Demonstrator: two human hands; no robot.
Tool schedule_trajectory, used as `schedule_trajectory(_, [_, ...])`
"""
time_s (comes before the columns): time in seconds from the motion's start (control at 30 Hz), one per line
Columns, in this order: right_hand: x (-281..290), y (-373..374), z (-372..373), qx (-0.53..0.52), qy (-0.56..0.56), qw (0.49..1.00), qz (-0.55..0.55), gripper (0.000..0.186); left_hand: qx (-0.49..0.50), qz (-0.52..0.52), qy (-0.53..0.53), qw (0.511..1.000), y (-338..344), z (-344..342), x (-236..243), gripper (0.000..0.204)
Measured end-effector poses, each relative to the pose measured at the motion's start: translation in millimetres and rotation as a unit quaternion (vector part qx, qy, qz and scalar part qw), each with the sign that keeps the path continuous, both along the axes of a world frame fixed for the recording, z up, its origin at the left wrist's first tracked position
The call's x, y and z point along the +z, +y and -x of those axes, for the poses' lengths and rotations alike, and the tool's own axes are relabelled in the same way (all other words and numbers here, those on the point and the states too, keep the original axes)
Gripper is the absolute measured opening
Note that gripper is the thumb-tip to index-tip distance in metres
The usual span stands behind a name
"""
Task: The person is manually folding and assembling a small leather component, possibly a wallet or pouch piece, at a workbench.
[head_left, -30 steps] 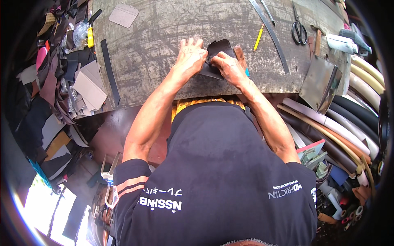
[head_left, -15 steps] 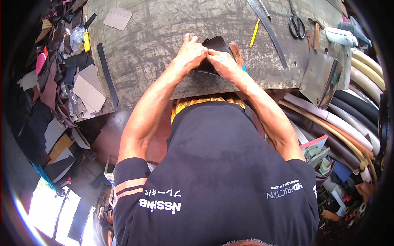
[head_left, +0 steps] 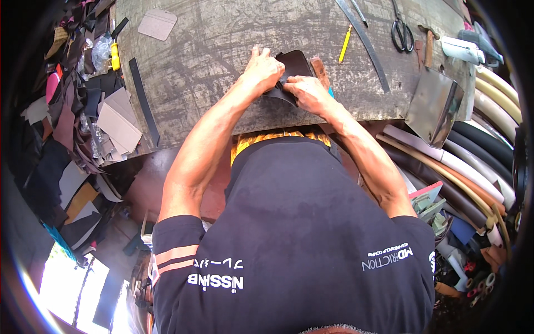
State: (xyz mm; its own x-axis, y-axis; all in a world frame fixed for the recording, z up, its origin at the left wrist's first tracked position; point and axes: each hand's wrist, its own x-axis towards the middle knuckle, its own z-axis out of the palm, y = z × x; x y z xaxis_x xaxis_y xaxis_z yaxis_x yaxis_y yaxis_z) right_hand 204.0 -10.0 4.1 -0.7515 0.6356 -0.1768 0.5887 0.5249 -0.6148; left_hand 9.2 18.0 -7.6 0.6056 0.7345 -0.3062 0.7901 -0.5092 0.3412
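Near the front edge of the worktable, a dark, folded leather-like piece (head_left: 296,62) with a rounded corner lies between my hands. My left hand (head_left: 263,71) is closed on its left side, fingers curled. My right hand (head_left: 307,93) pinches the piece from the right, its fingertips close to a raised dark flap. The exact grip of both hands is partly hidden by my own fingers. Just beyond my right hand, a reddish-brown block (head_left: 319,72) rests against the piece, with a bit of blue beside it.
Further right on the table (head_left: 222,39) lie a yellow pen (head_left: 345,44), a metal ruler (head_left: 364,47), black scissors (head_left: 401,34) and a hammer (head_left: 429,47). A bent metal sheet (head_left: 435,106) stands at the right edge. Scraps (head_left: 119,119) crowd the left; material rolls (head_left: 478,161) fill the right.
My right hand has shifted slightly right and toward me, away from my left hand. More of the dark piece shows between them, and a flap of it is lifted.
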Motion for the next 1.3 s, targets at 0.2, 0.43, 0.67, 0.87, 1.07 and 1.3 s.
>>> schedule_trajectory(0.2, [-7, 7, 1, 0.020, -0.013, 1.000, 0.008, 0.017, -0.026, -0.057, 0.037, 0.997, -6, 1, -1, 0.017])
schedule_trajectory(0.43, [4, 7, 4, -0.034, -0.002, 0.995, 0.090, 0.013, 0.000, -0.038, -0.046, 0.998, -24, 32, 7, 0.018])
schedule_trajectory(0.67, [-4, 9, -1, -0.020, 0.024, 0.995, 0.100, 0.015, 0.072, 0.114, -0.119, 0.984, -35, 14, 11, 0.011])
schedule_trajectory(0.87, [-11, 2, -11, -0.045, 0.109, 0.990, 0.077, 0.015, 0.120, 0.196, -0.100, 0.968, -34, 2, 1, 0.022])
schedule_trajectory(1.07, [-11, 5, -15, -0.036, 0.129, 0.986, 0.095, 0.015, 0.217, 0.291, -0.090, 0.927, -32, -5, -3, 0.025])
schedule_trajectory(1.3, [-23, 7, -22, -0.003, 0.169, 0.981, 0.099, 0.016, 0.220, 0.321, -0.086, 0.917, -25, -8, 3, 0.025])
